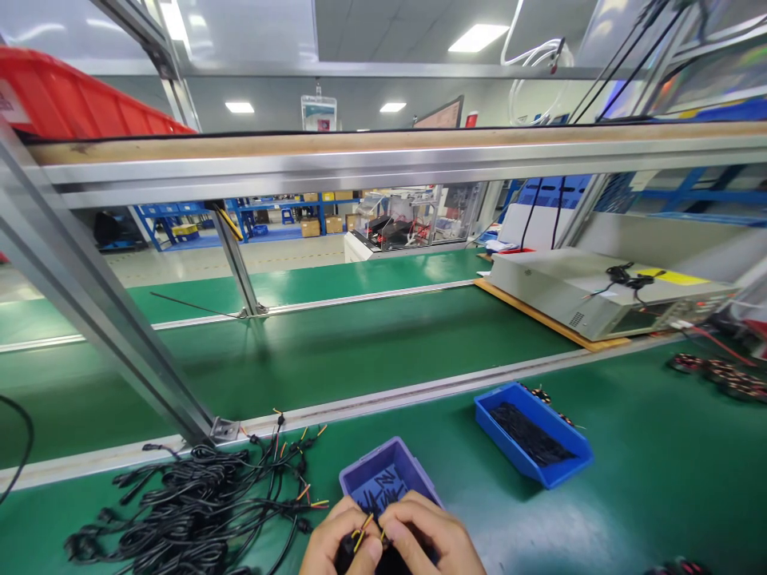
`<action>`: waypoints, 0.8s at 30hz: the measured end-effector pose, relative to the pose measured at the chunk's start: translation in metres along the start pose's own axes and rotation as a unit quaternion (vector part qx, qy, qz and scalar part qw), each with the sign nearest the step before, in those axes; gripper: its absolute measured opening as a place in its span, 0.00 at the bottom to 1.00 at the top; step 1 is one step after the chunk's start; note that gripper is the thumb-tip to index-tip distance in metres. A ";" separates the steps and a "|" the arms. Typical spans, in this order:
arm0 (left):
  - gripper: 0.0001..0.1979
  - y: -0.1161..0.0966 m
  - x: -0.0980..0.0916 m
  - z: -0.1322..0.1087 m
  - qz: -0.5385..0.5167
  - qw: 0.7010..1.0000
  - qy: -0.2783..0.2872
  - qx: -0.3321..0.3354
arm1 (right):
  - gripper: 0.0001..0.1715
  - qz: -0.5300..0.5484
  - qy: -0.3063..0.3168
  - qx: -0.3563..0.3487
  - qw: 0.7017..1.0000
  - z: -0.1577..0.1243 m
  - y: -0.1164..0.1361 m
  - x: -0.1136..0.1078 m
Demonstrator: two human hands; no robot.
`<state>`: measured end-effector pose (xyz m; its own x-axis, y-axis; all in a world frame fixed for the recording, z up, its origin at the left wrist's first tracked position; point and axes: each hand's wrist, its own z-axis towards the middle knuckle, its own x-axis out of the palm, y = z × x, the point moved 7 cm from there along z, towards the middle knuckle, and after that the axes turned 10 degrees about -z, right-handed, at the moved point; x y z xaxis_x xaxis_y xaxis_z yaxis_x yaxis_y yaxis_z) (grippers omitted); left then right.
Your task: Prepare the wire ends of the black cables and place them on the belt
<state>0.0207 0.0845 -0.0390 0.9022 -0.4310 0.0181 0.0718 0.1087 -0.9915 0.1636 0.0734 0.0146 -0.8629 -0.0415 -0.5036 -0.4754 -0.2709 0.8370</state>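
Observation:
My left hand [328, 545] is closed around the end of a black cable [346, 551] from which short yellow and red wires [363, 530] stick out. Right beside it, my right hand [432, 537] pinches at the wire ends; exactly what sits between those fingertips is too small to make out. Just beyond both hands stands a purple bin [392, 451] holding several short black tube pieces [383, 484]. To the left lies a tangled heap of black cables [180, 503], some with bared coloured wire ends.
A blue bin [527, 471] of thin black pieces [527, 431] stands to the right. Farther back is a grey metal instrument [599, 287] on a wooden board. An aluminium post [120, 303] and shelf beam [383, 168] frame the green bench [539, 519]. A red bin [77, 100] rests on the shelf.

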 end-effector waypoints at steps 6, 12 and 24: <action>0.14 0.004 0.000 0.000 0.009 1.000 0.004 -0.004 | 0.16 0.008 -0.020 -0.017 1.000 0.000 0.000 -0.006; 0.15 -0.001 0.001 0.002 0.031 0.999 0.017 -0.013 | 0.14 0.028 -0.070 -0.004 0.997 -0.002 -0.005 -0.012; 0.15 0.002 0.000 0.000 0.027 0.999 0.016 -0.015 | 0.15 -0.009 -0.033 -0.043 0.998 0.002 0.015 -0.013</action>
<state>0.0204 0.0845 -0.0410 0.8903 -0.4538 -0.0386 0.0108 0.1057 -0.9943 0.1678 0.0721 0.0342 -0.8650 0.0264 -0.5011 -0.4770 -0.3528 0.8050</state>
